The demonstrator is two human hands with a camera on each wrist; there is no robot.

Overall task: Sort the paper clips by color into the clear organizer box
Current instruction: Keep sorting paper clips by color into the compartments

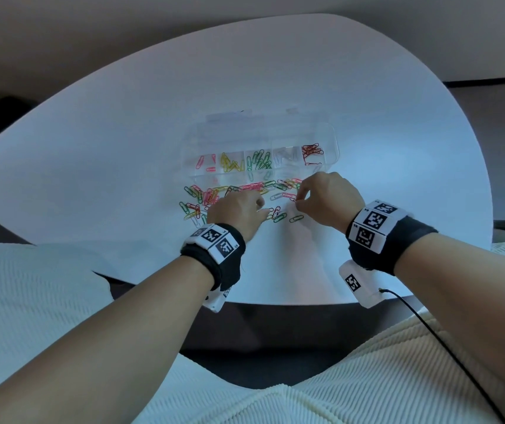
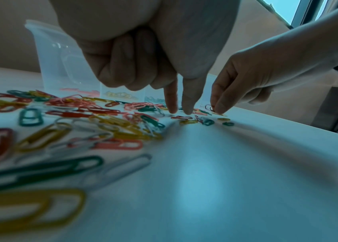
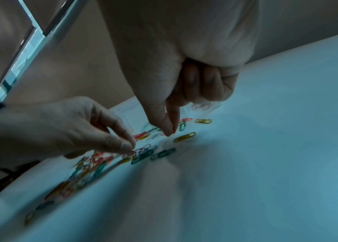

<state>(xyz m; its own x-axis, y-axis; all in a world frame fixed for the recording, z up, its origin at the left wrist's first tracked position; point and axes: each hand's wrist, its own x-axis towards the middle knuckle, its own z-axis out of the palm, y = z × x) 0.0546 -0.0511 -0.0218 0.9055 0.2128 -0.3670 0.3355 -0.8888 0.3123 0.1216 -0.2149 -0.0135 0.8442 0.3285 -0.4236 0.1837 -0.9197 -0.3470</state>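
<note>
On the white table (image 1: 92, 166) a clear organizer box (image 1: 327, 139) lies on the far side of a loose heap of paper clips (image 1: 214, 194). Its near row of compartments holds pink, yellow, green, pale and red clips, from left to right. The right hand (image 1: 324, 197) hovers at the right end of the heap, its grip pressed together, thumb and forefinger pinching a dark red clip (image 2: 209, 107) just above the table, the other fingers curled into the palm. The left hand (image 1: 239, 212) reaches down near the middle of the heap; its thumb and forefinger tips (image 2: 171, 104) sit close together over a red clip (image 2: 181, 117), but whether they pinch anything cannot be told.
</note>
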